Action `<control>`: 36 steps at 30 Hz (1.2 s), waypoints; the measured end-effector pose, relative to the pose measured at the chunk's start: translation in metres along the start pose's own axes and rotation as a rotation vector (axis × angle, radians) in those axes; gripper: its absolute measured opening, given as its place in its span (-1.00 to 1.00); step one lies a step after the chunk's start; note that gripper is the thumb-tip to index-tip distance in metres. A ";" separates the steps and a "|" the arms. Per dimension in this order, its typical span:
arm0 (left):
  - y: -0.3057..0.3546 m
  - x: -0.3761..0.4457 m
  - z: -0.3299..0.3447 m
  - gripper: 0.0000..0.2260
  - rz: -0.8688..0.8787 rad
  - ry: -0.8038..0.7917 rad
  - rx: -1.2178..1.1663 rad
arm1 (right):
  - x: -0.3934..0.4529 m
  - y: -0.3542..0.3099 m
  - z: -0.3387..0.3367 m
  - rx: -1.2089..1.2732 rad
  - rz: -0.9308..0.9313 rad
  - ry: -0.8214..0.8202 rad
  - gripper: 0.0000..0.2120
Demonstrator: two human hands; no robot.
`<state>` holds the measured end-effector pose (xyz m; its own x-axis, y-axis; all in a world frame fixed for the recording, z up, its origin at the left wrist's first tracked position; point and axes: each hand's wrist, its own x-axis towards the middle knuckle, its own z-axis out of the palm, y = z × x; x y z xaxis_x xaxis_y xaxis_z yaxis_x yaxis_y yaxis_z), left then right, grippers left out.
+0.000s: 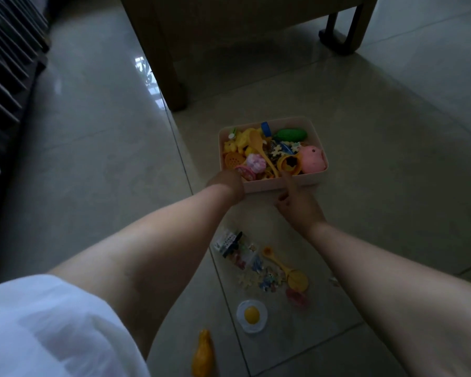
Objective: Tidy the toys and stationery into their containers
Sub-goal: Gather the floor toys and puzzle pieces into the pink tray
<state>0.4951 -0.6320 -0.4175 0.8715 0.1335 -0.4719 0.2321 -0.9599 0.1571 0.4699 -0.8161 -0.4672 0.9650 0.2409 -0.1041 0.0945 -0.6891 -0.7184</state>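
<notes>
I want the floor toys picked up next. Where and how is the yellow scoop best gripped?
Pinch the yellow scoop by its thin handle, coming from above. It lies flat on the floor, the handle running up-left from the round bowl. The bowl sits against the small pieces and a pink toy, so it looks harder to grasp.

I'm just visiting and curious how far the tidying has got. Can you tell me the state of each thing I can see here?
pink box: open-topped, on the floor, heaped with toys
left hand: grips the box's near rim
right hand: at the near rim, forefinger stretched towards the toys
fried egg toy: loose on the floor
yellow scoop: loose on the floor
orange toy: loose on the floor
small pieces: scattered on the floor
</notes>
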 end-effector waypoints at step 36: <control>0.059 -0.073 0.087 -0.46 0.624 -0.316 0.601 | -0.078 0.046 -0.046 0.631 0.361 -0.083 -0.96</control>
<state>0.4076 -0.7201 -0.4495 0.5840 -0.4402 -0.6821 -0.5811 -0.8134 0.0273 0.4100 -0.8983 -0.4608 0.8853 0.1411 -0.4432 -0.4093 -0.2161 -0.8864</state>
